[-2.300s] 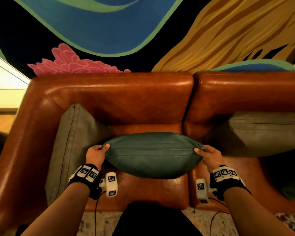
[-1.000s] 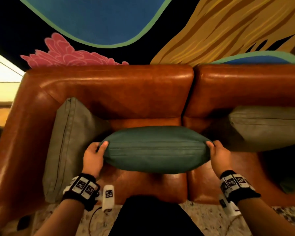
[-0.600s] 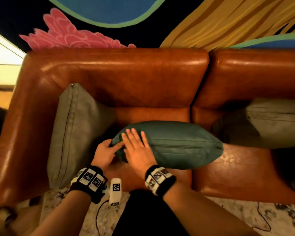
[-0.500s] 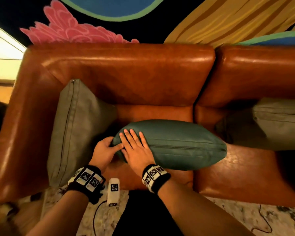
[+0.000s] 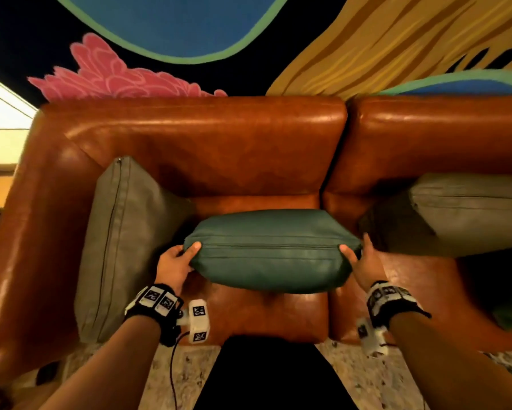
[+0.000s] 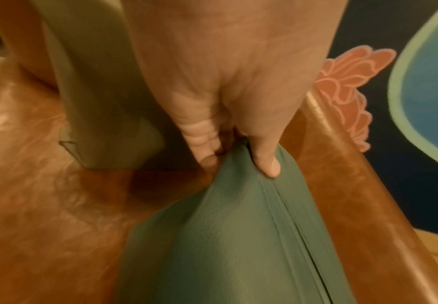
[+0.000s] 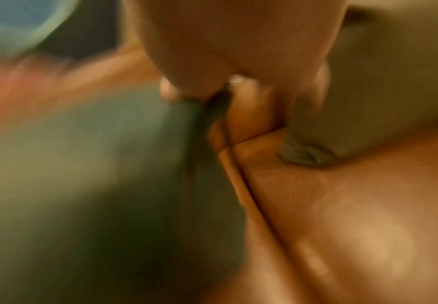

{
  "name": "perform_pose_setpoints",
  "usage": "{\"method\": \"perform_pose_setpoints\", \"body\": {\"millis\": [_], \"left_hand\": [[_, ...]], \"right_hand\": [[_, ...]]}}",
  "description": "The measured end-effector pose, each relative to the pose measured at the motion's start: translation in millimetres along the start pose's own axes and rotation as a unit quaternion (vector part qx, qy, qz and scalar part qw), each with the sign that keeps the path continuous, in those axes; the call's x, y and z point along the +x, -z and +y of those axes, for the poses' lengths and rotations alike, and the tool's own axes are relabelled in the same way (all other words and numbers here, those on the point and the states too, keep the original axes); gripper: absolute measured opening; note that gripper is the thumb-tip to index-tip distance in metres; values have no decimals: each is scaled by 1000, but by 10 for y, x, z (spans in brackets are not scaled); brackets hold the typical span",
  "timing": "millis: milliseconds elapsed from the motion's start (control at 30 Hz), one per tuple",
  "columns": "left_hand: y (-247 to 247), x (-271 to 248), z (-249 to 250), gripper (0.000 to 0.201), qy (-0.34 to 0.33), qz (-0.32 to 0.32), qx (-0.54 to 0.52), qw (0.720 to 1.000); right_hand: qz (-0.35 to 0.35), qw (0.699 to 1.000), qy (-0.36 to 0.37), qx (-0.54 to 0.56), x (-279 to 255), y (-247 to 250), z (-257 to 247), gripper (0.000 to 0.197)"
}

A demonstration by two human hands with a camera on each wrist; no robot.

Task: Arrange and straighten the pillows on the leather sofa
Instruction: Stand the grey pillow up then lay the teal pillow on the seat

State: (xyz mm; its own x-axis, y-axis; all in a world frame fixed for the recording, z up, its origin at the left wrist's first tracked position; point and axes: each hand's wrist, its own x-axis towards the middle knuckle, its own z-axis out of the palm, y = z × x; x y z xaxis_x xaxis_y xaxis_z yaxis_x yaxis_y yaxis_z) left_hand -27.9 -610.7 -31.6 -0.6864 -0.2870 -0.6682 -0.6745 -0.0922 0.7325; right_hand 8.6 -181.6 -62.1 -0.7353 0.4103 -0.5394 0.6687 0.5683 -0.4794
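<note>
A dark green leather pillow (image 5: 271, 251) stands on edge over the left seat of the brown leather sofa (image 5: 207, 143), its zipper seam facing up. My left hand (image 5: 176, 261) pinches its left corner, thumb on top; the left wrist view shows my left hand (image 6: 241, 158) with thumb and fingers nipping the green pillow (image 6: 225, 236). My right hand (image 5: 359, 258) grips the right corner, thumb over the seam. The right wrist view is blurred but shows my right hand (image 7: 212, 90) at the green pillow (image 7: 95, 164).
A grey pillow (image 5: 118, 247) leans against the left armrest, close to my left hand. Another grey pillow (image 5: 470, 211) lies against the backrest on the right seat. A painted mural wall rises behind the sofa. Speckled floor lies below the seat front.
Half a second ago my right hand lay flat on the pillow's left end beside my left hand. It has moved to the right corner and taken hold; the pillow now sits squarer.
</note>
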Motion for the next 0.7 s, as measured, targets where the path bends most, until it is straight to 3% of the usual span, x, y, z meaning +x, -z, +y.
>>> {"method": "perform_pose_setpoints", "body": {"millis": [67,167,300,533,600,700], "left_hand": [[-44,-60,111,20,-33,-10,28,999],[32,-82,236,12,-101,-25,91,990],[152,-31,275,11,-94,-16,108,990],[229,-60,395,23,-32,-101,52,993],[224,-44,459,27,7,-107,42,993],[298,-6,560,15,38,-80,174,981]], "right_hand": [[35,992,-13,122,-64,169,-111,57],[71,985,28,156,-157,409,-227,16],[55,983,33,172,-212,471,-171,18],[48,972,67,221,-447,883,-368,11],[35,954,81,287,-543,1062,-581,11],[9,926,153,344,-855,1274,-1115,9]]}}
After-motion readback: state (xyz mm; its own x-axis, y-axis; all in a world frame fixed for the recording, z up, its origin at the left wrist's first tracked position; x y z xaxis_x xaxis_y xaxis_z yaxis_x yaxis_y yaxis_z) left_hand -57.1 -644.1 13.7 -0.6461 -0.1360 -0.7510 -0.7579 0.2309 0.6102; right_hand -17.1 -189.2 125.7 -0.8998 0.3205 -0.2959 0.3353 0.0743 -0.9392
